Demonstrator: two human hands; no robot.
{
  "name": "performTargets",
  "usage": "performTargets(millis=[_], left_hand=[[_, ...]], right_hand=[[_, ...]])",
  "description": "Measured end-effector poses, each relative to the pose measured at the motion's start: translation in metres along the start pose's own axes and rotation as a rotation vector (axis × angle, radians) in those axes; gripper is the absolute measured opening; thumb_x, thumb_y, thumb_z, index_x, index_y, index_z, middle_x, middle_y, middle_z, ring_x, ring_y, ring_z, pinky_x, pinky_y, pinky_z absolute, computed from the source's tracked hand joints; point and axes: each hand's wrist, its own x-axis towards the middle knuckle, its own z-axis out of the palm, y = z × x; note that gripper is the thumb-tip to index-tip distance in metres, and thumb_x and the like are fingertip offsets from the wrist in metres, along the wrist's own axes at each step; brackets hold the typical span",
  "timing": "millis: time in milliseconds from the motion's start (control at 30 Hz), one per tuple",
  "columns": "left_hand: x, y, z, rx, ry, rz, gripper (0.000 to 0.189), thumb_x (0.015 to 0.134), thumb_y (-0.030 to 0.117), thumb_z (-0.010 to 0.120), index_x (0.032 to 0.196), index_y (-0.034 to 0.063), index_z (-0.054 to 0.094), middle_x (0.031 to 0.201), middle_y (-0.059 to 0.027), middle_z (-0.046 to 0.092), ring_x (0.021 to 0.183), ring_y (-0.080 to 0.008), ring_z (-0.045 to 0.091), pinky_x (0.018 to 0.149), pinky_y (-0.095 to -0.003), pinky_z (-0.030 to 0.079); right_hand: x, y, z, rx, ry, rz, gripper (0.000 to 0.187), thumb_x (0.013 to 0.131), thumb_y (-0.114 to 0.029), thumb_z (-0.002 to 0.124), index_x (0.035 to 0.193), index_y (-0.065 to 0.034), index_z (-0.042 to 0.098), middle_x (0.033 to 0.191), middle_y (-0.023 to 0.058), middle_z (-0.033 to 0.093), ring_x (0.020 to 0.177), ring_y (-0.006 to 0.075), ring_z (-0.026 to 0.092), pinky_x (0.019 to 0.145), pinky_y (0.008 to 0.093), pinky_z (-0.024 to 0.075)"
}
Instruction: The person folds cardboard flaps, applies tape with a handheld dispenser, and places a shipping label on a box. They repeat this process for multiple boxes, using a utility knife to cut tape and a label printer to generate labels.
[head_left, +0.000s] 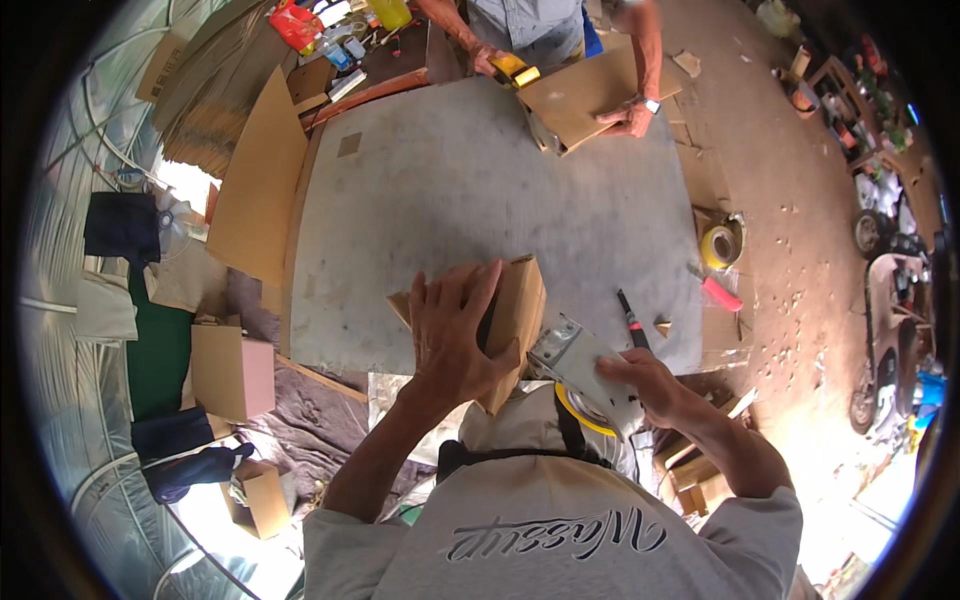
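My left hand (457, 330) is spread over a folded cardboard box (521, 300) at the table's near edge, with the thumb on its right side and the fingers across its top. My right hand (649, 382) grips a worn metal tape dispenser (581, 352). A roll of tape with a yellow rim (581, 412) shows beneath the dispenser. The dispenser's front end is beside the box's lower right side; whether they touch, I cannot tell. Just beyond my right hand, a dark utility knife with a red band (631, 319) lies on the grey tabletop (450, 180).
Across the table, a co-worker's hands hold a yellow tape dispenser (516, 71) and a cardboard box (585, 97). At the right edge are a yellow tape roll (720, 247) and a pink-handled tool (721, 293). A cardboard sheet (259, 187) stands along the left edge.
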Motion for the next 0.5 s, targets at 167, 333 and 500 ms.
performTargets(millis=[167, 333, 500], left_hand=[[0.0, -0.001, -0.001, 0.055, -0.037, 0.05, 0.088, 0.067, 0.028, 0.083, 0.15, 0.0142, 0.055, 0.144, -0.0153, 0.049, 0.136, -0.0368, 0.046, 0.118, -0.0693, 0.022], [0.0, -0.003, 0.0, 0.057, -0.058, 0.071, 0.085, 0.071, 0.033, 0.083, 0.149, 0.0141, 0.057, 0.148, -0.0174, 0.046, 0.14, -0.0386, 0.042, 0.118, -0.0681, 0.02], [0.003, -0.004, -0.006, 0.047, -0.122, 0.077, 0.088, 0.072, 0.034, 0.083, 0.152, 0.0132, 0.053, 0.155, -0.0212, 0.043, 0.146, -0.0419, 0.037, 0.12, -0.0669, 0.018]], right_hand=[[0.011, 0.005, 0.002, -0.005, -0.052, -0.041, 0.049, 0.101, -0.038, 0.065, 0.109, 0.0099, 0.071, 0.095, 0.0139, 0.074, 0.078, 0.0179, 0.069, 0.071, 0.0316, 0.0541], [0.037, 0.02, -0.005, -0.002, -0.052, -0.075, 0.049, 0.099, -0.039, 0.067, 0.107, 0.0097, 0.073, 0.091, 0.0116, 0.074, 0.076, 0.0153, 0.068, 0.07, 0.0308, 0.0529], [0.051, 0.017, -0.018, -0.079, -0.174, -0.023, 0.053, 0.097, -0.042, 0.068, 0.11, 0.0093, 0.073, 0.096, 0.0124, 0.073, 0.08, 0.0179, 0.068, 0.073, 0.033, 0.052]])
